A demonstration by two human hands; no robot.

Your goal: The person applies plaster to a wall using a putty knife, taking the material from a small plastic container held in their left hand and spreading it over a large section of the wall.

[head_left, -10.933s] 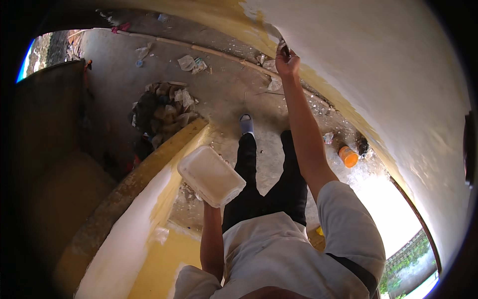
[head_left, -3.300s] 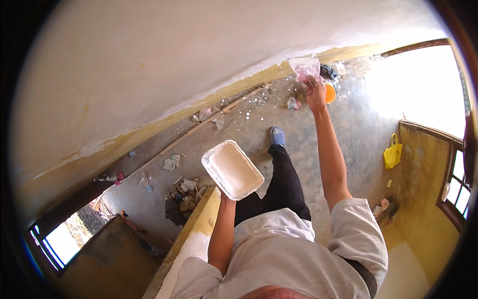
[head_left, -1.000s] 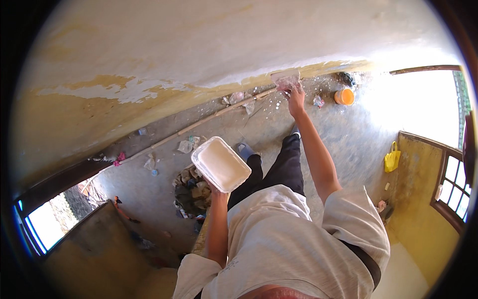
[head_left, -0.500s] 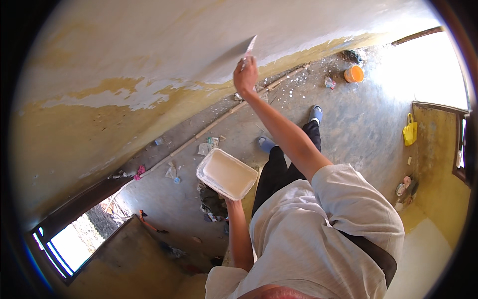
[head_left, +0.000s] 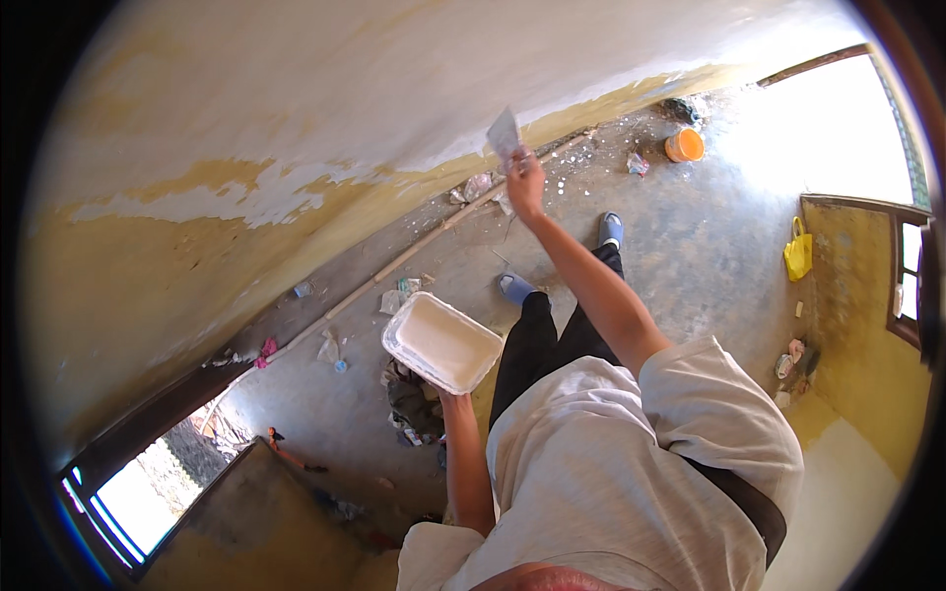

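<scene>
In my right hand [head_left: 525, 185] is a putty knife [head_left: 505, 136] with a broad, pale-smeared blade, its fingers wrapped round the handle. The blade is turned flat side toward me and appears apart from the wall [head_left: 325, 89], which carries a white coat over patchy yellow. Lower and to the left, my left hand [head_left: 454, 402] supports a white rectangular tub [head_left: 393, 340] from beneath at its near end. Whitish paste [head_left: 439, 340] lies inside the tub and crusts its rim. Most of my left fingers are hidden under the tub.
A long pole [head_left: 394, 266] lies along the foot of the wall, among plastic scraps [head_left: 391, 299] and white spatters. Farther right stand an orange bucket [head_left: 685, 146] and a yellow bag [head_left: 798, 254]. A dark heap [head_left: 414, 399] rests on the floor beneath the tub.
My right hand has drawn back from the wall, down and to the right, and the putty knife has turned so its blade face shows. The tub stays in my left hand.
</scene>
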